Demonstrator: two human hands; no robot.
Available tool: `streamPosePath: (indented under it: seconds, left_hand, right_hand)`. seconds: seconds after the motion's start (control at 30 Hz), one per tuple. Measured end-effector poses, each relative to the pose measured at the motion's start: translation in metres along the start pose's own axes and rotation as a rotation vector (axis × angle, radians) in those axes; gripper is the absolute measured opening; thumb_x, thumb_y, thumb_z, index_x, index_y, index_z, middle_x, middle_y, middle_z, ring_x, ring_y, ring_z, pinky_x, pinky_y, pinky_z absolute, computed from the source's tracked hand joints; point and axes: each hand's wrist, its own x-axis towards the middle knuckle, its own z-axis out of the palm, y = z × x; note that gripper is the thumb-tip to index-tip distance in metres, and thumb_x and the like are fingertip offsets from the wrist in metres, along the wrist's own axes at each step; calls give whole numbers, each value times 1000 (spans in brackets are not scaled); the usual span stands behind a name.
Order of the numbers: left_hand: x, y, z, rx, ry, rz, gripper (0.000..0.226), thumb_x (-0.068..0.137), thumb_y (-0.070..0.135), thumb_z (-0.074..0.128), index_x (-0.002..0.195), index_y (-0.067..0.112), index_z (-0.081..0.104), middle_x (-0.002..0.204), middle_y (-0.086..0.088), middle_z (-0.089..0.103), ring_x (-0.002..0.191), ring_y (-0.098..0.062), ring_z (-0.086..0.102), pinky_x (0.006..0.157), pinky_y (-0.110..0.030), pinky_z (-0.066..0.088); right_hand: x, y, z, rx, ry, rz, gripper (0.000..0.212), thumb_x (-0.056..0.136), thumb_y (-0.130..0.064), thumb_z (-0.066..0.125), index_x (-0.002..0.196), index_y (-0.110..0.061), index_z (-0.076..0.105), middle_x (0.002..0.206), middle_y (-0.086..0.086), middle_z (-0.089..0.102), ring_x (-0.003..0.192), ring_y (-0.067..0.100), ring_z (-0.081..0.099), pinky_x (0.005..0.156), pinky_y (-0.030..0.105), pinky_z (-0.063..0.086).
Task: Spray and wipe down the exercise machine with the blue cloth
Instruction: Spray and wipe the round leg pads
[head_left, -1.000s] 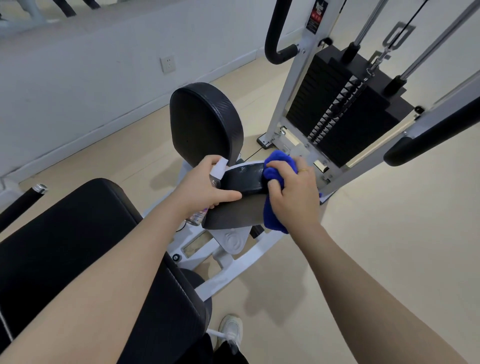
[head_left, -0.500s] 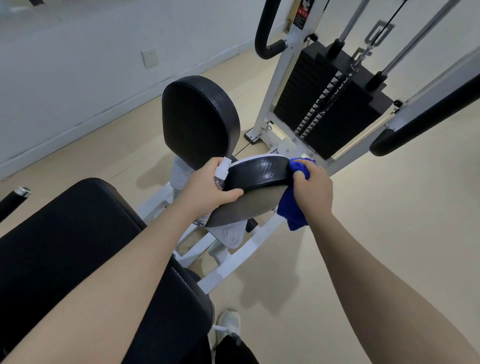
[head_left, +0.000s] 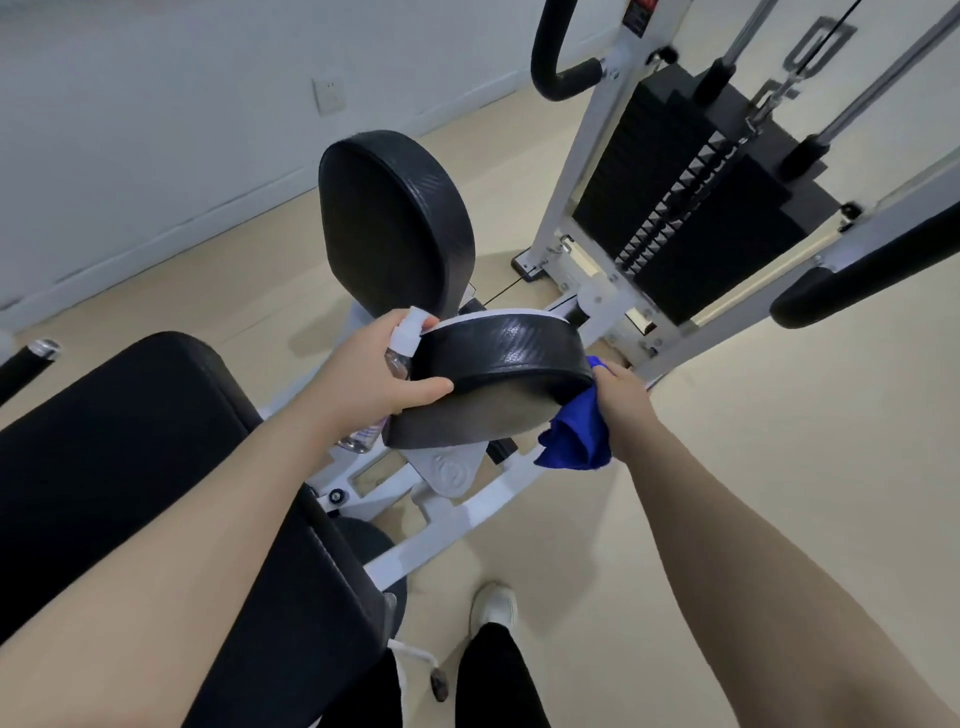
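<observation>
The left hand (head_left: 363, 382) is wrapping its fingers round a small clear spray bottle with a white top (head_left: 405, 340), thumb pressing the round black padded cushion (head_left: 498, 358). The right hand (head_left: 621, 402) is squeezing the bunched blue cloth (head_left: 576, 434) against the cushion's right edge.

— What sort of place is this?
— A gym. A white-framed exercise machine (head_left: 587, 171) carries a black weight stack (head_left: 691, 208) on chrome guide rods (head_left: 878, 78), with padded black cushions (head_left: 395, 228).
— And the room?
— Beige floor (head_left: 753, 467), pale wall (head_left: 156, 130), one wall socket (head_left: 329, 95).
</observation>
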Motion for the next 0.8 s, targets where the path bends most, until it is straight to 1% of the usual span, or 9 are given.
streamPosePath:
  seconds: [0.1, 0.17, 0.23, 0.3, 0.37, 0.47, 0.57, 0.7, 0.8]
  left_hand:
    - [-7, -2, 3, -11, 24, -45, 44, 74, 21, 75, 111, 32, 53, 86, 21, 58, 75, -1, 55, 66, -21, 41]
    - [-15, -3, 6, -17, 62, -69, 45, 74, 20, 75, 111, 33, 53, 92, 19, 61, 81, -2, 57, 69, -21, 42]
    - [-18, -2, 9, -22, 84, -86, 46, 74, 20, 75, 113, 33, 53, 100, 18, 61, 88, -2, 57, 71, -20, 42]
    - [-16, 1, 10, -42, 92, -88, 46, 74, 19, 75, 112, 34, 54, 96, 19, 61, 85, -2, 57, 69, -19, 41]
    - [-14, 3, 12, -73, 88, -112, 46, 74, 18, 75, 111, 34, 54, 86, 21, 60, 77, -2, 58, 65, -18, 40]
    - [-13, 0, 10, -154, 60, -145, 40, 78, 15, 72, 110, 31, 55, 79, 14, 60, 64, -6, 57, 61, -20, 46]
    - [-10, -2, 12, -235, 104, -185, 31, 85, 14, 64, 113, 25, 55, 69, 2, 59, 54, -10, 55, 57, -27, 50]
    - [-4, -7, 26, -210, 353, -254, 31, 82, 28, 67, 109, 23, 53, 81, -2, 61, 66, -17, 59, 63, -31, 52]
    - [2, -12, 36, -165, 457, -367, 42, 73, 44, 71, 97, 16, 51, 86, -6, 61, 75, -24, 60, 63, -36, 49]
  right_hand:
    - [5, -17, 2, 60, -11, -31, 23, 87, -10, 40, 81, -19, 60, 80, 6, 58, 72, 24, 51, 61, 28, 43]
    - [-7, -15, -1, 169, -4, -157, 29, 84, -7, 41, 84, -25, 64, 84, -4, 62, 78, 17, 55, 68, 27, 46]
    - [-18, -4, -5, 190, -23, -220, 32, 86, -6, 41, 87, -28, 64, 87, -12, 62, 78, 8, 55, 68, 21, 46]
    - [-10, -3, -5, 123, -22, -181, 31, 88, -9, 38, 84, -31, 60, 89, -6, 62, 81, 13, 55, 66, 24, 44]
    - [-2, -14, -3, 59, -15, -200, 32, 87, -9, 37, 86, -31, 61, 97, -3, 63, 90, 18, 55, 72, 28, 42]
    - [-17, -25, -3, -58, 8, -583, 31, 83, -6, 43, 93, -28, 63, 99, -10, 61, 95, 12, 52, 80, 24, 36]
    - [-32, -35, -6, -362, -60, -995, 35, 74, -21, 41, 98, -23, 67, 93, -5, 59, 90, 18, 50, 76, 28, 37]
    - [-30, -60, -12, -545, -144, -1156, 34, 70, -25, 40, 89, -19, 68, 86, 2, 64, 78, 23, 53, 71, 35, 45]
    - [-38, -81, -8, -762, -313, -1288, 32, 68, -27, 40, 82, -22, 68, 79, -3, 62, 71, 22, 51, 63, 30, 42]
